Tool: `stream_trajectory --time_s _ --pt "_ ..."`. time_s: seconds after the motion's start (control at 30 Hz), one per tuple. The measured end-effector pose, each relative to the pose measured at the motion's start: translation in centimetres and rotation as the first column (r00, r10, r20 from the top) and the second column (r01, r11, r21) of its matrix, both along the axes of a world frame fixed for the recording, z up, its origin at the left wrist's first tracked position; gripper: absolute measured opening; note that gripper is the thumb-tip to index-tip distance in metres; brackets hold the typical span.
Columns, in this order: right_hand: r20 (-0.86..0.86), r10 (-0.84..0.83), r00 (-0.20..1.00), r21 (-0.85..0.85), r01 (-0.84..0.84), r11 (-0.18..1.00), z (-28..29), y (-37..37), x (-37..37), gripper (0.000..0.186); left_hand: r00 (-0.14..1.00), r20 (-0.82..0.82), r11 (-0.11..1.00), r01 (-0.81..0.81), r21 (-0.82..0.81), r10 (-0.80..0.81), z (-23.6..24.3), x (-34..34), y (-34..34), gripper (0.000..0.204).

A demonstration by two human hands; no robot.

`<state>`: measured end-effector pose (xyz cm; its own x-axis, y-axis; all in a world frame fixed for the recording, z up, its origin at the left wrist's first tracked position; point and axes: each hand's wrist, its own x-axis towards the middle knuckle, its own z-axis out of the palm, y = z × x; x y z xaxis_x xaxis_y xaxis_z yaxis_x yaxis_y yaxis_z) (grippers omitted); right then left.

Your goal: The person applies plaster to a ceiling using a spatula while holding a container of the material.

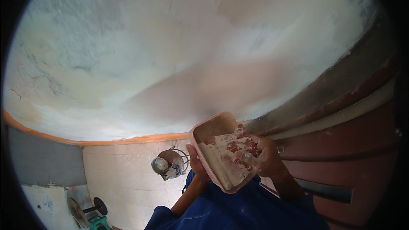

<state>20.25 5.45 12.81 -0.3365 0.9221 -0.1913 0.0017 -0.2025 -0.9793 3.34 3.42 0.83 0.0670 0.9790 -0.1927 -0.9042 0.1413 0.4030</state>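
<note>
A pinkish rectangular tub (207,162) tilts in front of my body, its rim and inside coated with pale residue. Off-white putty or powder (219,162) lies inside it. My left hand (197,162) grips the tub's left side, thumb up along the wall and the other fingers hidden beneath. On the tub's right, my right hand (265,156) closes round a flat red spreader-like piece (248,142) caked with the same pale material. Its exact kind is hard to make out. The fingers of this hand are dusted white.
Ahead stands a patchy white and beige wall (191,59) with an orange strip (140,139) along its base. A round stool-like stand (171,162) with items on it is on the tiled floor (123,174). A dark red panel (341,157) is at right; a black-ended bar (100,206) lower left.
</note>
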Motion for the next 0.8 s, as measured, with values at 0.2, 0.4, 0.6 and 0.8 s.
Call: stream_trajectory --time_s 0.2,0.4,0.6,0.8 --pt "-0.325 -0.194 0.926 -0.169 0.145 0.975 0.1 1.5 1.9 0.035 0.999 -0.006 0.996 0.051 -0.079 -0.052 1.3 0.5 0.6 0.081" --pt "-0.784 -0.283 0.553 -0.298 0.064 0.952 1.4 3.2 4.1 0.035 0.991 -0.108 0.997 0.079 0.014 -0.077 2.0 1.4 1.7 0.08" --pt "-0.706 -0.141 0.694 0.202 0.388 0.9 6.6 4.9 8.3 0.037 0.981 0.013 0.975 0.194 0.109 -0.196 1.3 2.7 2.4 0.079" --pt "-0.641 -0.227 0.733 0.491 0.619 0.613 16.7 7.0 11.6 0.023 0.97 0.066 0.966 0.225 0.128 -0.234 1.2 3.9 1.8 0.084"
